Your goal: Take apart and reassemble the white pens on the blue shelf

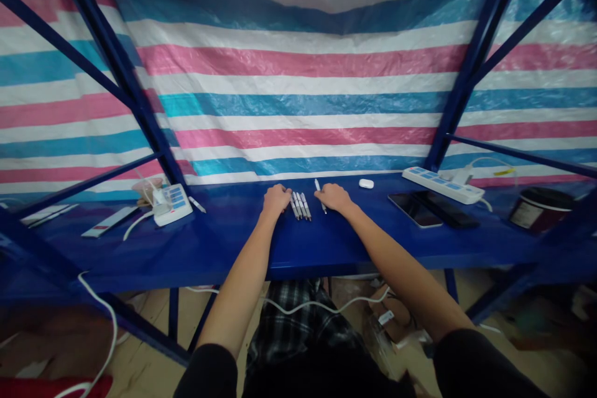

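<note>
Several white pens (301, 206) lie side by side on the blue table (321, 245), in front of me. At the left edge of this row rests my left hand (278, 199), its fingers curled against the outermost pen. A separate white pen (320, 195) stands apart to the right of the row, pointing away from me. My right hand (333, 196) has its fingers closed on the middle of that pen. A small white case (366, 184) sits beyond my right hand.
On the right are a power strip (443, 185), two dark phones (415, 209) and a dark cup (541, 208). Another power strip (173, 205) and a marker (196, 204) lie on the left. Blue frame posts (476, 62) flank the table.
</note>
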Available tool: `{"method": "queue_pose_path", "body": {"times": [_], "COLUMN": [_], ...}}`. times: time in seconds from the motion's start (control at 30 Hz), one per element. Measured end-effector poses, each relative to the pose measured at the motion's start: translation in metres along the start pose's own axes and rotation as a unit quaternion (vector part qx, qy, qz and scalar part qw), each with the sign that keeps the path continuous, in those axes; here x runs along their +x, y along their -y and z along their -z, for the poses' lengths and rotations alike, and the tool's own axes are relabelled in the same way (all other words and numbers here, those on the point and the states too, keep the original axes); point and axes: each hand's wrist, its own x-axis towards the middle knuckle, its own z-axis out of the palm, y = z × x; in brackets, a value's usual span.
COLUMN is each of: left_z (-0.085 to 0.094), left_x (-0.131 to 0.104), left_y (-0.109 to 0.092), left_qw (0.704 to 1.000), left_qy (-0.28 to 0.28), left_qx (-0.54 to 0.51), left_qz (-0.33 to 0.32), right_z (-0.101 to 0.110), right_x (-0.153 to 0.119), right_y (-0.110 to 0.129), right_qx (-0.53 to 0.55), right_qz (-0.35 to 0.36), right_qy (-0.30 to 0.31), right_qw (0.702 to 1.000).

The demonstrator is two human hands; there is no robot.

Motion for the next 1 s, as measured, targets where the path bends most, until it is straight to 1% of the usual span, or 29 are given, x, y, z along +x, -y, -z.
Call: {"method": "queue_pose_path", "body": {"times": [0.03, 0.07, 0.1, 0.17, 0.23, 0.27, 0.3, 0.33, 0.37, 0.43, 0.5, 0.57, 0.63, 0.67, 0.7, 0.77, 0.87, 0.93, 1.0], "left_z": [0.001, 0.001, 0.0, -0.001, -0.004, -0.005, -0.005, -0.005, -0.005, -0.003, -0.001, 0.0, -0.001, -0.002, -0.003, -0.004, -0.005, -0.005, -0.005], "left_x": [0.0, 0.0, -0.001, -0.002, -0.005, -0.006, -0.007, -0.008, -0.008, -0.008, -0.007, -0.008, -0.011, -0.012, -0.013, -0.014, -0.013, -0.011, -0.009], "left_y": [0.0, -0.001, -0.002, -0.004, -0.008, -0.01, -0.011, -0.012, -0.013, -0.014, -0.014, -0.013, -0.014, -0.014, -0.015, -0.015, -0.014, -0.013, -0.011], "left_qw": [0.999, 0.996, 0.989, 0.961, 0.923, 0.908, 0.9, 0.896, 0.896, 0.9, 0.903, 0.903, 0.905, 0.908, 0.912, 0.923, 0.934, 0.934, 0.932], "left_qy": [-0.03, -0.066, -0.101, -0.151, -0.155, -0.14, -0.116, -0.091, -0.067, -0.038, -0.037, -0.044, -0.038, -0.029, -0.019, 0.002, 0.009, 0.003, -0.001], "left_qx": [0.015, 0.023, 0.025, 0.021, 0.033, 0.044, 0.055, 0.065, 0.071, 0.069, 0.054, 0.038, 0.032, 0.034, 0.038, 0.044, 0.028, 0.002, -0.018], "left_qz": [-0.021, -0.056, -0.106, -0.233, -0.351, -0.392, -0.417, -0.43, -0.433, -0.428, -0.424, -0.426, -0.423, -0.418, -0.408, -0.382, -0.357, -0.356, -0.362], "right_z": [0.003, 0.005, 0.007, 0.009, 0.01, 0.011, 0.012, 0.013, 0.014, 0.014, 0.013, 0.01, 0.008, 0.007, 0.007, 0.007, 0.01, 0.01, 0.009], "right_x": [0.002, 0.003, 0.004, 0.004, 0.002, 0.002, 0.001, 0.001, 0.001, 0.002, 0.005, 0.007, 0.009, 0.009, 0.01, 0.009, 0.008, 0.007, 0.007], "right_y": [-0.006, -0.011, -0.014, -0.017, -0.014, -0.012, -0.009, -0.008, -0.007, -0.009, -0.013, -0.017, -0.02, -0.02, -0.02, -0.019, -0.017, -0.016, -0.016], "right_qx": [0.054, 0.126, 0.191, 0.254, 0.255, 0.246, 0.241, 0.239, 0.242, 0.262, 0.294, 0.326, 0.343, 0.346, 0.345, 0.326, 0.302, 0.324, 0.36], "right_qz": [-0.002, 0.005, 0.009, 0.057, 0.133, 0.171, 0.201, 0.22, 0.226, 0.203, 0.159, 0.127, 0.115, 0.115, 0.118, 0.136, 0.171, 0.17, 0.159], "right_qy": [0.013, 0.036, 0.041, 0.041, 0.025, 0.012, -0.005, -0.021, -0.032, -0.03, 0.001, 0.047, 0.081, 0.087, 0.085, 0.061, 0.018, 0.012, 0.021], "right_qw": [0.998, 0.991, 0.981, 0.965, 0.957, 0.954, 0.95, 0.945, 0.943, 0.943, 0.942, 0.936, 0.929, 0.927, 0.927, 0.934, 0.938, 0.93, 0.919]}}
